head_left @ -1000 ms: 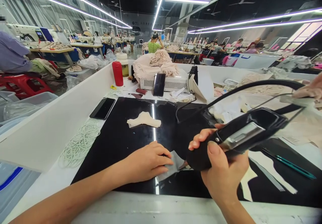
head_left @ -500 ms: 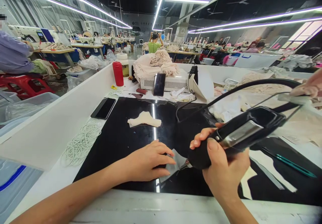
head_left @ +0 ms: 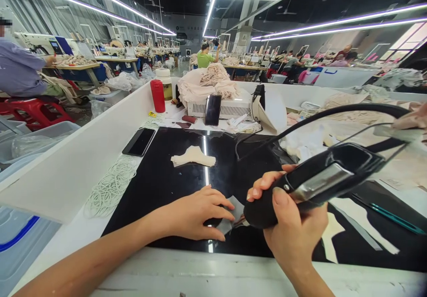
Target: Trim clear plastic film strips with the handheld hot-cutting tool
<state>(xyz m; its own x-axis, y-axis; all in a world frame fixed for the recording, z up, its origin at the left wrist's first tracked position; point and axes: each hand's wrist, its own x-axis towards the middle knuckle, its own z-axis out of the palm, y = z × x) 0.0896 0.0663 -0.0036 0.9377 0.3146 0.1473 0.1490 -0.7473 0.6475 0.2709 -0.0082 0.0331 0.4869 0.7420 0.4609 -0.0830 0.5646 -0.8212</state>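
Observation:
My right hand (head_left: 293,225) is wrapped round a black corded handheld tool (head_left: 316,181) with a metal strip along its body. The tool slants down to the left, and its narrow metal tip (head_left: 240,221) meets a small grey translucent sheet (head_left: 237,208). My left hand (head_left: 200,214) rests palm down with fingers apart, its fingertips on that sheet. Part of the sheet is hidden beneath the fingers. Beyond my left hand, a cream fabric piece (head_left: 193,156) lies on the black glossy board (head_left: 160,176).
Left of the board are a phone (head_left: 139,142) and tangled pale cord (head_left: 110,188). At right lie cream cut pieces (head_left: 367,225) and teal tweezers (head_left: 396,219). The tool's cable (head_left: 333,112) arches above the board. A red bottle (head_left: 158,95) and another phone (head_left: 212,110) stand behind.
The tool and my right hand have shifted slightly left, bringing the tip further over the grey sheet. My left hand stays almost in place. The view has moved a little.

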